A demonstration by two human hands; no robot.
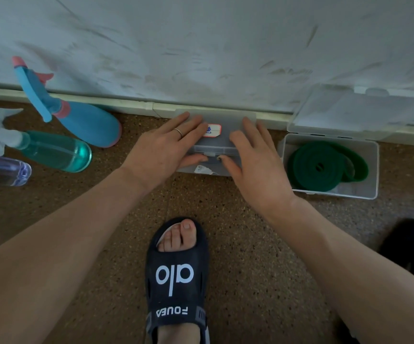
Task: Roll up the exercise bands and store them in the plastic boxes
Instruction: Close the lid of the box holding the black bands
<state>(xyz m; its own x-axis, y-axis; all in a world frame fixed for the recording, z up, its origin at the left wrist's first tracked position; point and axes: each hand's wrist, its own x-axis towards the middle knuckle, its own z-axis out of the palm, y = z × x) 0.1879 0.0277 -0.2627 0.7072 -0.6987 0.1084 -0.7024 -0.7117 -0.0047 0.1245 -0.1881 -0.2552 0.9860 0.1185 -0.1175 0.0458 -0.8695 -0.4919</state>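
spray bottles at 9 o'clock, leave them. your left hand and right hand lie flat, fingers spread, on closed box at 12. press evenly by latch. rolled green band sits in open box at 2; close it next.

Spray bottles lie left; black sandal below.

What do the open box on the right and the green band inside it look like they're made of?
Open box: clear, slightly frosted hard plastic; the floor shows through its walls and raised lid. Green band: matte, probably rubber or latex; it lies coiled in flat flexible layers without shine.
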